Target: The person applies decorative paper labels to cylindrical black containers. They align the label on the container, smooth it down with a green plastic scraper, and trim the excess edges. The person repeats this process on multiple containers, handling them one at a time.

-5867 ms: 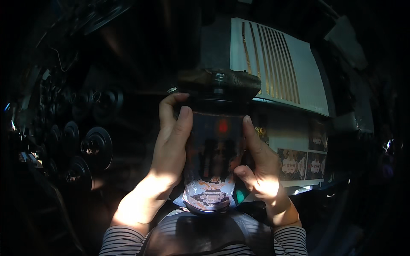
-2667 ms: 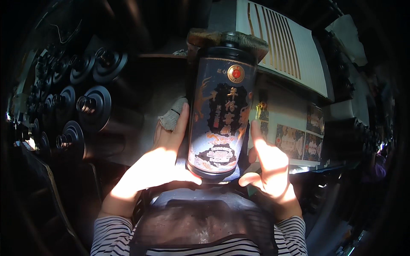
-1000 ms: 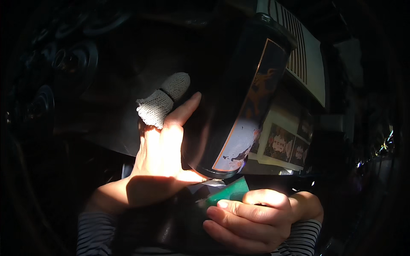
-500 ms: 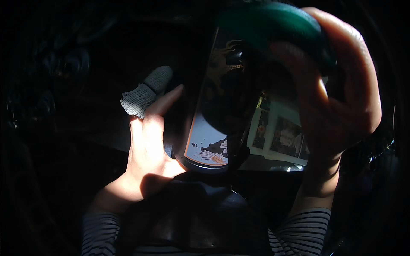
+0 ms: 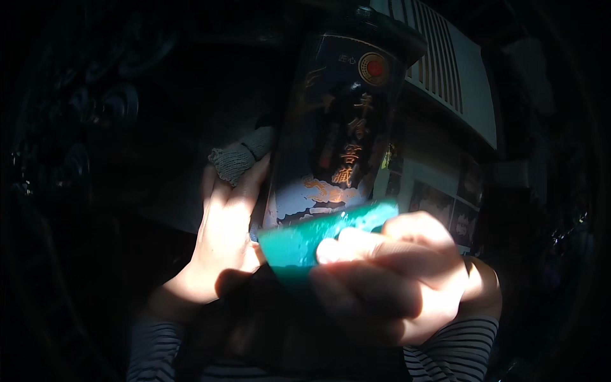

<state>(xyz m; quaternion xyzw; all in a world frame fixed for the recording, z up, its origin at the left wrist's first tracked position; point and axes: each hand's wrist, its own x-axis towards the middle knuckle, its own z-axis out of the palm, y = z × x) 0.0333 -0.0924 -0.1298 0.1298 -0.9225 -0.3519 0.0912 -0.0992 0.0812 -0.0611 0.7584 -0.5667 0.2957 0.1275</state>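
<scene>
A dark, tall jar (image 5: pixel 344 127) with gold lettering, a red round emblem and a pale cloud pattern stands tilted in front of me. Along its left side my left hand (image 5: pixel 226 229) steadies it, a grey knitted cover (image 5: pixel 242 156) over one or more fingertips; the fingers' far ends are in shadow. A teal flat piece (image 5: pixel 299 242), scraper-like with a straight upper edge, lies across the jar's lower end. My right hand (image 5: pixel 401 274) pinches it between thumb and curled fingers. Motion blurs the hand and piece slightly, and I cannot tell whether the edge touches the jar.
Right of the jar lies a pale sheet with printed pictures (image 5: pixel 439 197). Beyond it is a white slatted panel or box (image 5: pixel 477 83). Round shiny things (image 5: pixel 121 102) show dimly at the far left. Deep shadow hides most else.
My right hand has swept the teal piece from the jar's far end down to its near end. The jar's upper lettering and emblem are uncovered. My left hand has shifted slightly right.
</scene>
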